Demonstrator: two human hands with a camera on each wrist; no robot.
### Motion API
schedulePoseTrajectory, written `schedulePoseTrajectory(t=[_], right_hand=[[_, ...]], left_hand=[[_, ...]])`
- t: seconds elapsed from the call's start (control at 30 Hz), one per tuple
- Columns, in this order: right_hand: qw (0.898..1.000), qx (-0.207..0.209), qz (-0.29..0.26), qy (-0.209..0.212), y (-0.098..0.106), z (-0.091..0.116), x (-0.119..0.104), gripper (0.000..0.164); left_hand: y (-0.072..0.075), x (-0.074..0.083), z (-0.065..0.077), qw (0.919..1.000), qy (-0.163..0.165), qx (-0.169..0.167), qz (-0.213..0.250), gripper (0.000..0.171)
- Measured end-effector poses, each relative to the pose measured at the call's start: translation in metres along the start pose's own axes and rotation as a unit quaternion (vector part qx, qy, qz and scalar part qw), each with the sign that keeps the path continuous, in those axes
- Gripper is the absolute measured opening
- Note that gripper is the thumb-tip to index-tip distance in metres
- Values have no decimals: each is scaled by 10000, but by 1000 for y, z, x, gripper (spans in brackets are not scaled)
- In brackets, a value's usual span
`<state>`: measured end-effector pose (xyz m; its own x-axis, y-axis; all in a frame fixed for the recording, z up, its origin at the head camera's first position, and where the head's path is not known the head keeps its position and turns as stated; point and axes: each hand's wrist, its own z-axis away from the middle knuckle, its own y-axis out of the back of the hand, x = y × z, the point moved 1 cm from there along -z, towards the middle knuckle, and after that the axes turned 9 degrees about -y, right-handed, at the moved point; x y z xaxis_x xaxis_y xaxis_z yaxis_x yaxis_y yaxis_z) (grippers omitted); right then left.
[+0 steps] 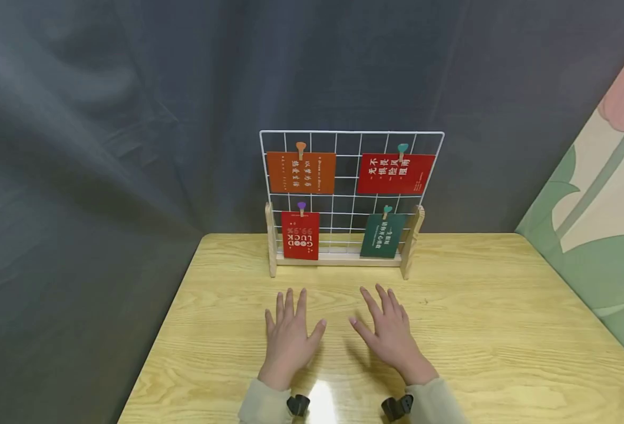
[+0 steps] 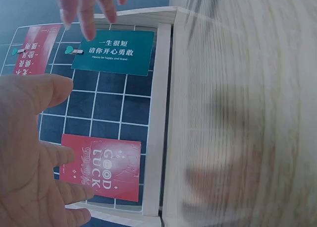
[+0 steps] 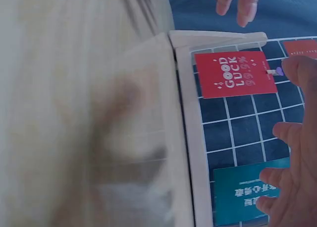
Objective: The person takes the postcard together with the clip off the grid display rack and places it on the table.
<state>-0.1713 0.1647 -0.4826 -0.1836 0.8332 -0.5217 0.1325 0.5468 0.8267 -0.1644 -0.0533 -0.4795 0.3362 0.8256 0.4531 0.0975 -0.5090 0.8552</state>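
My left hand (image 1: pixel 289 341) is held palm down with its fingers spread, in front of the rack's left side. Opposite it, my right hand (image 1: pixel 390 337) has its fingers spread too, thumb toward the left hand. Neither holds anything. Beyond them stands a white wire grid rack (image 1: pixel 347 203) on a wooden base (image 1: pixel 338 259). Clipped to it are an orange card (image 1: pixel 290 176) at upper left, a red card (image 1: pixel 367 182) at upper right, a red "GOOD LUCK" card (image 1: pixel 290 221) at lower left, and a green card (image 1: pixel 371 235), tilted, at lower right.
Small wooden clips hold the cards: an orange-topped clip (image 1: pixel 301 148), a purple one (image 1: pixel 301 207) and two teal ones. Below lies a wood-grain table (image 1: pixel 492 330). A dark curtain (image 1: pixel 131 118) hangs behind and at left; a flower-patterned panel (image 1: pixel 598 194) borders the right.
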Motion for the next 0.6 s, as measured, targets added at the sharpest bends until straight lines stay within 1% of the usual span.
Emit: schedulePoseTrajectory(t=[0.2,0.43,0.53,0.6], right_hand=[[9999,120,-10,68,9,-13,-4,67],[9974,479,-39,529,21,-34,-13,65],[9971,514,-18,560,25,-40,-16,65],[9973,495,-19,541,28,-44,-18,65]], left_hand=[[1,-1,-7,9999,-56,96,22,76],[11,-5,-21,9994,-81,307,113,75],[13,-7,-26,9991,-82,369,165,75],[14,-8,-29,9989,-92,379,278,75]])
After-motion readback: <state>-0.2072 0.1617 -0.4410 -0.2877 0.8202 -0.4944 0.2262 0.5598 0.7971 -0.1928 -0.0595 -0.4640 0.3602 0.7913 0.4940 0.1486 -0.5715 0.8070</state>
